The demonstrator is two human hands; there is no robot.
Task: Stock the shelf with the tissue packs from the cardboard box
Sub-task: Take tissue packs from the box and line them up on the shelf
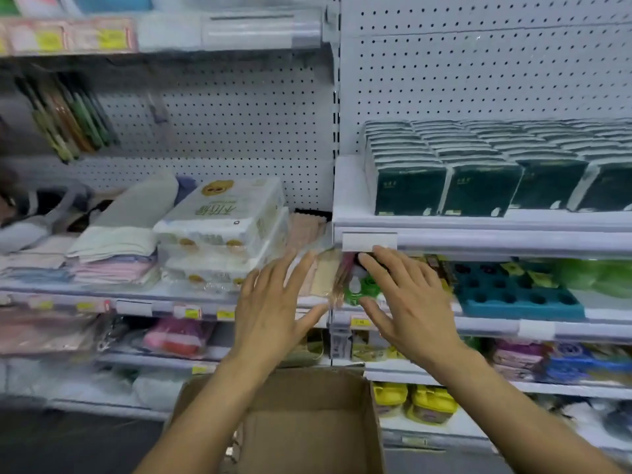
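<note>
White pegboard-backed metal shelving point(478, 234) fills the view. Below, an open brown cardboard box point(307, 422) shows only bare interior. White plastic-wrapped tissue packs point(222, 227) lie stacked on the left bay's middle shelf; dark green tissue packs point(478, 186) stand in rows on the right bay's upper shelf. Left hand point(270, 313) and right hand point(410, 306) hover with fingers spread, each grip holding nothing.

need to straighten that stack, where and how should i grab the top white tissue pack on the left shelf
Judging by its pose, take the top white tissue pack by its two short ends, hands coming from the front. It lies flat on the stack, long face toward the aisle, with towels close on its left, so spread both hands wide rather than pinching the soft wrap.
</note>
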